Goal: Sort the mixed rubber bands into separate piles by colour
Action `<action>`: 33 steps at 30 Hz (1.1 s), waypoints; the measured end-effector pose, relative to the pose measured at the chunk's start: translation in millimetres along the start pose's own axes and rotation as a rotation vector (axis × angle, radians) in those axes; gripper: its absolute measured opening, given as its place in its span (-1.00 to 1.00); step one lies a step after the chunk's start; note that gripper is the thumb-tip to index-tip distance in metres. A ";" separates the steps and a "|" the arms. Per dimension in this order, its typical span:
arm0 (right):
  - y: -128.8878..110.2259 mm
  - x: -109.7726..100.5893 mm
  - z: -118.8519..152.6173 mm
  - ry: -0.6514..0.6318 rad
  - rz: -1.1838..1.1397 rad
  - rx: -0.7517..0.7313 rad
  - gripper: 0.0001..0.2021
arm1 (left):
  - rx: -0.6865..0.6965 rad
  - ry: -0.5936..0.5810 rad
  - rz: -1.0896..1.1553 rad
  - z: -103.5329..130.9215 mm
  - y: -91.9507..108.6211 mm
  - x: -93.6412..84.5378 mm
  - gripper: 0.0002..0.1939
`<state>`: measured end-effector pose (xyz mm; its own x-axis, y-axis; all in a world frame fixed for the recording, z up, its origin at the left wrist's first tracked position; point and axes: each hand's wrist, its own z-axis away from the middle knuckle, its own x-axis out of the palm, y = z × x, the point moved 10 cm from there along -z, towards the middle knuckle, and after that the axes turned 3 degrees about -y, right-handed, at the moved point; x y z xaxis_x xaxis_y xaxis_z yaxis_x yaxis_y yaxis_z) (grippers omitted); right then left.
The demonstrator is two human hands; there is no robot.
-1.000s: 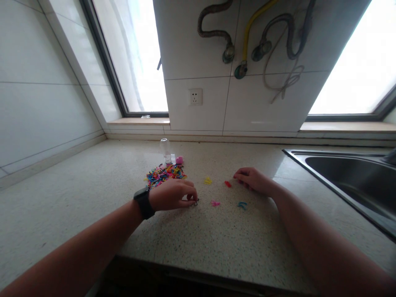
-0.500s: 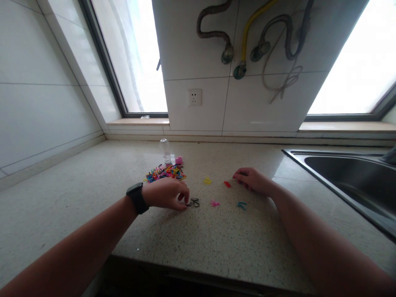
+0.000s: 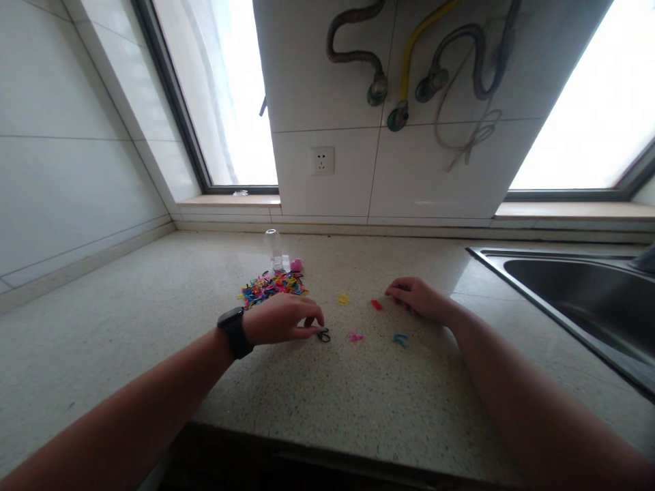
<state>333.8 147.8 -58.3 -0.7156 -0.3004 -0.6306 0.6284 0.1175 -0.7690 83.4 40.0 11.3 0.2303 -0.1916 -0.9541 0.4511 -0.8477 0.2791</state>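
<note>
My left hand point(image 3: 289, 318), with a dark watch at its wrist, reaches over the counter point(image 3: 307, 395). Its thumb and forefinger are pinched together at a small cluster of black rubber bands point(image 3: 324, 335), closed on one of them. Behind that hand lies a heap of mixed coloured rubber bands point(image 3: 273, 285). Resting on the counter, my right hand point(image 3: 417, 298) holds nothing visible, its fingers loosely bent and apart. Just left of its fingertips are red rubber bands point(image 3: 376, 305). Small groups of yellow bands point(image 3: 343, 299), pink bands point(image 3: 355, 336) and blue bands point(image 3: 400, 339) lie between and below the hands.
A clear plastic bottle point(image 3: 273, 251) stands behind the heap, beside a pink object point(image 3: 297, 265). A steel sink point(image 3: 491, 254) is set into the counter at the right. Hoses, valves and a power socket point(image 3: 323, 161) are on the tiled wall.
My left hand has shifted a little to the right, bringing a black band up to the other black ones. My right hand has stayed in place.
</note>
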 end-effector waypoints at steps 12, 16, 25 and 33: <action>0.4 0.0 -0.5 0.000 0.011 -0.024 -0.65 | 0.056 0.080 0.001 -10.2 61.4 14.5 -0.82; -1.5 -0.6 0.4 0.008 0.006 -0.026 -0.66 | 0.294 0.000 0.040 -11.1 116.4 47.1 -0.80; -17.7 -6.1 6.8 0.092 -0.025 -0.073 -0.67 | 0.374 0.066 0.007 -8.9 128.9 66.2 -0.84; -106.4 -12.0 15.3 0.325 -0.027 -0.353 -0.72 | 0.397 0.054 -0.035 -8.2 133.6 63.3 -0.83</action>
<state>280.2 124.4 32.8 -0.8241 -0.0031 -0.5665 0.5061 0.4452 -0.7387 165.3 -81.4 -11.0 0.2707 -0.1418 -0.9522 0.0936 -0.9805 0.1726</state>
